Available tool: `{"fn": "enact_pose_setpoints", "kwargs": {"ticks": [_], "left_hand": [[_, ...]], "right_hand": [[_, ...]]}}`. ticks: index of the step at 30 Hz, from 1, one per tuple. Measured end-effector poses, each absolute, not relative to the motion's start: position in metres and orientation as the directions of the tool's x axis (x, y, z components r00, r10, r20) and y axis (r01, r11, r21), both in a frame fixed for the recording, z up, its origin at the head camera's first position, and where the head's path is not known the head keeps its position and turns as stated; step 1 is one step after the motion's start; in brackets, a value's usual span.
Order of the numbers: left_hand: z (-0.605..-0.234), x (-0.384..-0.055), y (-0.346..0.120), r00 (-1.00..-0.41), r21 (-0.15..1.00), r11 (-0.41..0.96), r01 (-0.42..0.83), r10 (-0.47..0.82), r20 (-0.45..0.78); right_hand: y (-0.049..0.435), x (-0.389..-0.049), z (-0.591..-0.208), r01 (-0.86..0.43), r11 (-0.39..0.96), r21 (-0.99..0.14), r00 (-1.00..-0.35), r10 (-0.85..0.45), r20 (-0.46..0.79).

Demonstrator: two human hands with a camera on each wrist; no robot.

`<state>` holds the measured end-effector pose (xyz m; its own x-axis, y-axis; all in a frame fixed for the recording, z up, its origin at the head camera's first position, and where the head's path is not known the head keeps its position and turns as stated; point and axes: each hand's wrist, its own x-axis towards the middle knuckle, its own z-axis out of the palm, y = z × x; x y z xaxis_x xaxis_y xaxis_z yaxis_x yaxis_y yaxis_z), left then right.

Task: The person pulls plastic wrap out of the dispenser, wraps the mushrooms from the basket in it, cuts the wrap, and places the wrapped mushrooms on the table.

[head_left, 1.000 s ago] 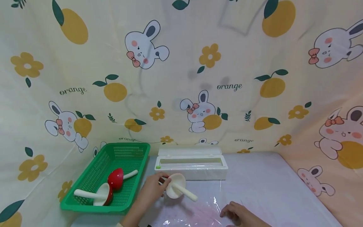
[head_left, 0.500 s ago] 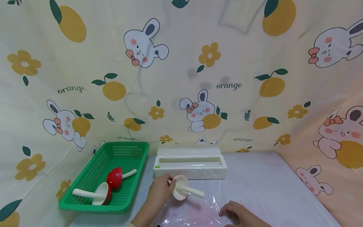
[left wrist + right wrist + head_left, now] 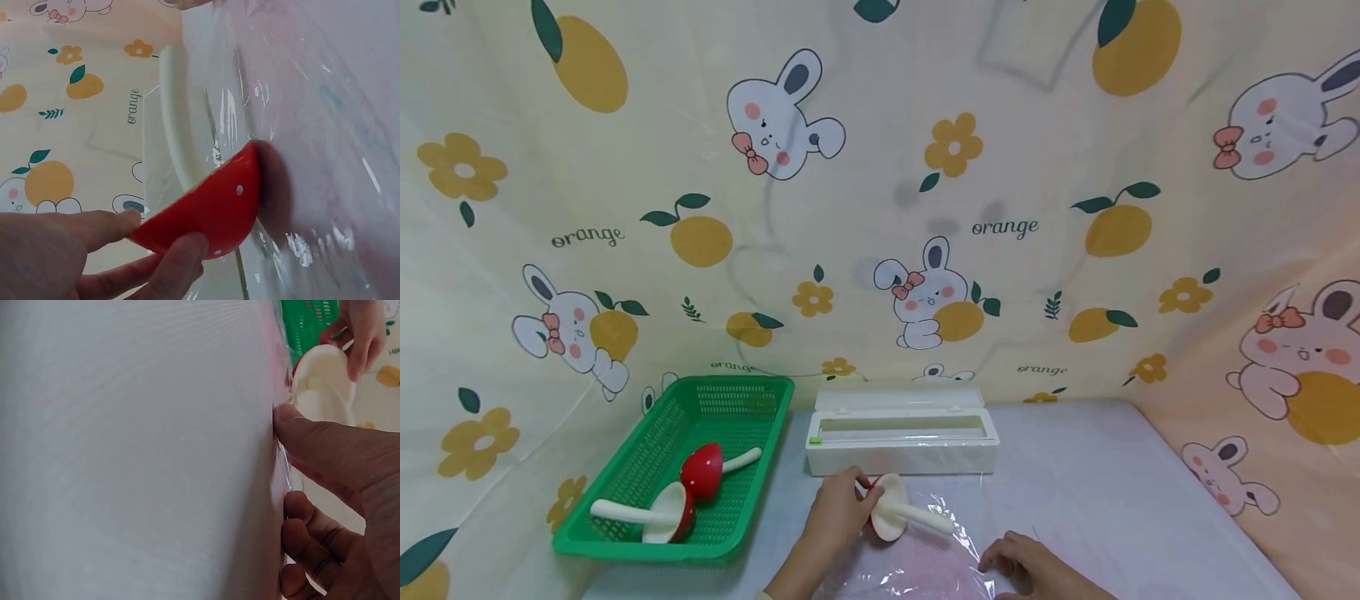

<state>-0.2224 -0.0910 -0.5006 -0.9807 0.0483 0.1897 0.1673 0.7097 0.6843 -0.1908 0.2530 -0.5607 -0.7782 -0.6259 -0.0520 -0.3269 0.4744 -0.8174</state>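
Red mushroom [image 3: 891,517] pinched in left hand [image 3: 837,510] over clear film [image 3: 917,575]; white box [image 3: 902,459], green basket [image 3: 734,427] nearby; can't tell if right hand [image 3: 1028,567] grips anything.

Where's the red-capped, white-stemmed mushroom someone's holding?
In the head view, the mushroom is low, near centre, held by the left hand, in front of the white rectangular plastic box.

Basket [image 3: 647,551] stood on worktop [image 3: 1075,483] at your left, two mushrooms [image 3: 703,473] inside; box [image 3: 902,459] sat right of it, behind plastic film [image 3: 917,575] and third mushroom [image 3: 891,515].
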Motion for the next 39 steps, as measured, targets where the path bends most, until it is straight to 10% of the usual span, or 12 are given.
{"fn": "enact_pose_setpoints", "kwargs": {"ticks": [11,26,39], "left_hand": [[-0.510,-0.224,-0.097,-0.982,0.831,0.531,0.169,0.160,0.098],[-0.516,-0.221,-0.120,-0.964,0.890,0.434,0.141,0.267,0.023],[-0.519,-0.213,-0.145,-0.952,0.817,0.533,0.221,0.301,0.061]], "right_hand": [[0.254,-0.189,-0.561,-0.310,0.485,-0.818,-0.784,-0.617,-0.069],[0.258,-0.189,-0.567,-0.633,0.375,-0.678,-0.677,-0.692,0.249],[0.254,-0.181,-0.548,-0.377,0.553,-0.743,-0.789,-0.612,-0.055]]}}
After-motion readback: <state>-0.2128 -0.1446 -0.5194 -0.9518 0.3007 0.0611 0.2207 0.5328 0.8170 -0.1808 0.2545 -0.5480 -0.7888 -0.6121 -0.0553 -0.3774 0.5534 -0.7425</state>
